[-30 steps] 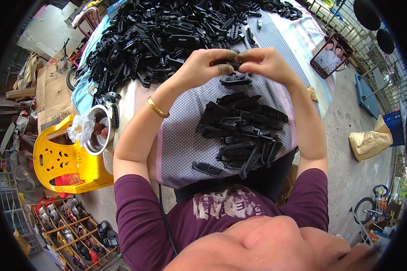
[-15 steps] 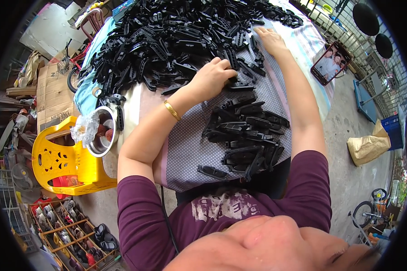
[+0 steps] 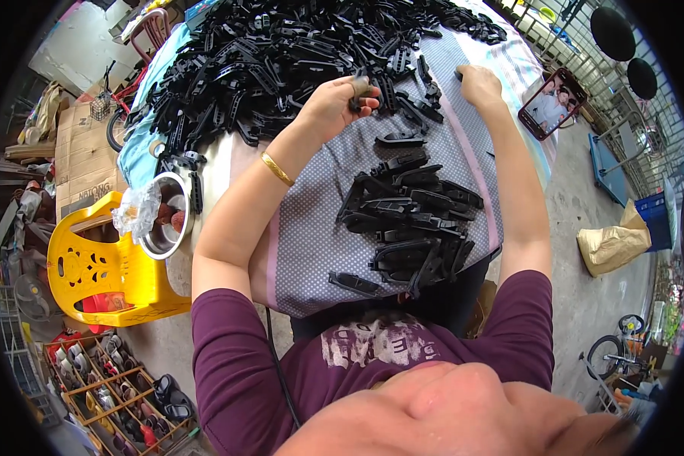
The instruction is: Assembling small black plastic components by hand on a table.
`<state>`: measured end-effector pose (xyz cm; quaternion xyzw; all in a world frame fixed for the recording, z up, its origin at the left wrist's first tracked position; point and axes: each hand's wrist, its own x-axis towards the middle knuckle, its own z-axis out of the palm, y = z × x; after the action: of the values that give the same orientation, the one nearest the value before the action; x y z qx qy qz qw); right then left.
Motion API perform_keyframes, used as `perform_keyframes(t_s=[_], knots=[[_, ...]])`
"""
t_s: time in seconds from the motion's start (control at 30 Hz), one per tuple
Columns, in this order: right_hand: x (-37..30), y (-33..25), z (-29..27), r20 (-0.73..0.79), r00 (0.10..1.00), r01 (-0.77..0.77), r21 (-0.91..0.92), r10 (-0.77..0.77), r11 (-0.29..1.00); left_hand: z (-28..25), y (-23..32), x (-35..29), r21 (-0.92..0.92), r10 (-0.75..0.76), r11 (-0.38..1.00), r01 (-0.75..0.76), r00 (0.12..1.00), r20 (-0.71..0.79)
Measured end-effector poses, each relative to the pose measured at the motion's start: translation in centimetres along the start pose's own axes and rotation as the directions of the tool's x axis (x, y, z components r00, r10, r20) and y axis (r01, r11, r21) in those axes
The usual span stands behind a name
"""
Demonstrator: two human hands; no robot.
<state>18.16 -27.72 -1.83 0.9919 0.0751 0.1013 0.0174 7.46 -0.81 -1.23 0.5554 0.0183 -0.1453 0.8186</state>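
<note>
My left hand (image 3: 340, 106), with a gold bangle at its wrist, is raised at the near edge of a large heap of black plastic clip-like parts (image 3: 258, 68). Its fingers are curled around a small dark piece, mostly hidden, and something greyish shows at the fingertips. Further right, my right hand (image 3: 480, 87) is closed over the pale cloth, with a small dark bit showing at its fingertips; its kind cannot be made out. Closer to me lies a smaller pile of similar black parts (image 3: 410, 216) in rough rows, and one single part (image 3: 400, 140) rests just beyond it.
The dotted tablecloth (image 3: 304, 258) covers the table. A phone (image 3: 552, 104) stands at the right edge. On the left are a yellow plastic chair (image 3: 91, 266) and a metal bowl (image 3: 181, 242) with reddish round fruit and a plastic bag. A shoe rack (image 3: 102, 399) stands lower left.
My left hand has lifted slightly left and away from the heap's edge, its fingers now curled. My right hand has drawn back towards me and right, going from outstretched fingers to closed.
</note>
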Motion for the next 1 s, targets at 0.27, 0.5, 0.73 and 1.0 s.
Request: perform_keyframes(t_s=[0.27, 0.5, 0.73, 1.0], knots=[[-6.5, -6.9, -4.4, -0.403, 0.861, 0.504, 0.759, -0.311, 0.413, 0.8, -0.1, -0.9, 0.002, -0.022, 1.0, 0.022, 0.999, 0.033], [-8.1, -7.9, -4.6, -0.56, 0.669, 0.736, 0.41, -0.488, 0.538, 1.3, 1.0, -1.4, 0.195, -0.084, 0.979, 0.055, 0.986, 0.143], [-8.7, -8.4, -4.4, -0.576, 0.625, 0.765, 0.317, -0.526, 0.561, 1.1, 0.4, -1.5, 0.434, -0.029, 0.9, -0.05, 0.985, 0.172], [-7.7, -7.6, -3.6, -0.554, 0.716, 0.697, 0.548, -0.423, 0.462, 2.7, 1.4, -2.9, 0.741, 0.195, 0.594, -0.313, 0.95, 0.245]])
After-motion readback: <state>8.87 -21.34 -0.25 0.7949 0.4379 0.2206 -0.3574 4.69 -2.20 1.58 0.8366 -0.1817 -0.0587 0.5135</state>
